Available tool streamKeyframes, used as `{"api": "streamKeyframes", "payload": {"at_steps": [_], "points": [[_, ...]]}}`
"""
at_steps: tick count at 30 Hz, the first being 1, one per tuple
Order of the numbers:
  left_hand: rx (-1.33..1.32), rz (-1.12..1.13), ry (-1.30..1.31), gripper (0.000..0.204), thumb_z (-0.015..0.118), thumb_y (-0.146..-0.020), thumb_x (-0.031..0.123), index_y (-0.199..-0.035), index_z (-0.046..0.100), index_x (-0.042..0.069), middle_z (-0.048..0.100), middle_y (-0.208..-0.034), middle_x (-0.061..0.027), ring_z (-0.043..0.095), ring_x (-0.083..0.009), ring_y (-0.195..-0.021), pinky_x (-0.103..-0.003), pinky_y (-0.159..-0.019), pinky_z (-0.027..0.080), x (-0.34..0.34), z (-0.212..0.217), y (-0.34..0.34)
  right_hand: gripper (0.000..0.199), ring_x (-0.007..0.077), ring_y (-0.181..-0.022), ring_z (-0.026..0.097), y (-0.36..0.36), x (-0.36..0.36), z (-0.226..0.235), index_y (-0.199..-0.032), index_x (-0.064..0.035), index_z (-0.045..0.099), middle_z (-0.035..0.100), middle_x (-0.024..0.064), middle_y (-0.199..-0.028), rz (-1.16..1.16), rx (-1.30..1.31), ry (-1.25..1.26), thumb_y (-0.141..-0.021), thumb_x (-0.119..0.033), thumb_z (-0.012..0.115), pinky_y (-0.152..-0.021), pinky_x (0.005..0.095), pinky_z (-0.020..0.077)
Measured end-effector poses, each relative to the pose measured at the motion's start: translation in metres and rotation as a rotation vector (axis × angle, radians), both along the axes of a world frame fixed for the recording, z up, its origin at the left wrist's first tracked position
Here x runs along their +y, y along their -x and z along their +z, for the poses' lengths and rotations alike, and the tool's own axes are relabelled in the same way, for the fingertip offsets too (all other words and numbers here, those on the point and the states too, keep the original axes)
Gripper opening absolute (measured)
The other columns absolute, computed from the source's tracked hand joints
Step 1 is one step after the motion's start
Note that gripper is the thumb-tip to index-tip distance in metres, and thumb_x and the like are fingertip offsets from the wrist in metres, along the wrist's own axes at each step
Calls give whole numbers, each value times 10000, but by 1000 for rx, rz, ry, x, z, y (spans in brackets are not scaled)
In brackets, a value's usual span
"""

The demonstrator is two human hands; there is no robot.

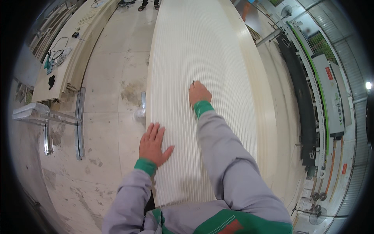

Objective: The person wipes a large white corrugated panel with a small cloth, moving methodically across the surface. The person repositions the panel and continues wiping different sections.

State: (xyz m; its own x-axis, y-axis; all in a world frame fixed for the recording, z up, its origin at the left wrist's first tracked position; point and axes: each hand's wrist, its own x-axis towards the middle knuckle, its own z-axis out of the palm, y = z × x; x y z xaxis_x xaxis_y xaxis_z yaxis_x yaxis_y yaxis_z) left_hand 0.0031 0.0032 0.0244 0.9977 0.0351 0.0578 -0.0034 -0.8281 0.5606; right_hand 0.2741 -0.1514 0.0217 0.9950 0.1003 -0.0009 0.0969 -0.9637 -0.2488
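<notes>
Left hand [153, 143] flat, cream ribbed panel [202, 46]

The left hand [153, 143] lies flat on the ribbed panel [202, 50], near its left edge. The right hand [199, 93] rests on it farther ahead and right. A metal stand [48, 117] stands well left of both.

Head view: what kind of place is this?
Likely a panel or woodworking factory floor: a long fluted white panel under both hands, a long processing machine along the right wall, and stacked panels on bare concrete.
</notes>
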Motion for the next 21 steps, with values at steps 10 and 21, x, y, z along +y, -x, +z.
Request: {"api": "streamKeyframes", "payload": {"at_steps": [10,21], "points": [[48,229,-148,958,607,-949,582,-1626,194,44,228,-1688,-188,208,-333,-1567,-491,-1239,267,-17,-24,46,274,379,-806,669,422,-134,-11,-921,-100,592,661,146,-900,-43,38,-12,-1040,-339,535,-686,520,527],[348,358,127,1149,585,-888,742,-1645,34,76,344,-1616,-250,524,-383,-1378,-438,-1123,458,-19,-13,62,197,379,-739,665,601,-183,8,-901,-110,661,661,138,-828,-122,42,-163,-993,-284,652,-622,477,518]]}}
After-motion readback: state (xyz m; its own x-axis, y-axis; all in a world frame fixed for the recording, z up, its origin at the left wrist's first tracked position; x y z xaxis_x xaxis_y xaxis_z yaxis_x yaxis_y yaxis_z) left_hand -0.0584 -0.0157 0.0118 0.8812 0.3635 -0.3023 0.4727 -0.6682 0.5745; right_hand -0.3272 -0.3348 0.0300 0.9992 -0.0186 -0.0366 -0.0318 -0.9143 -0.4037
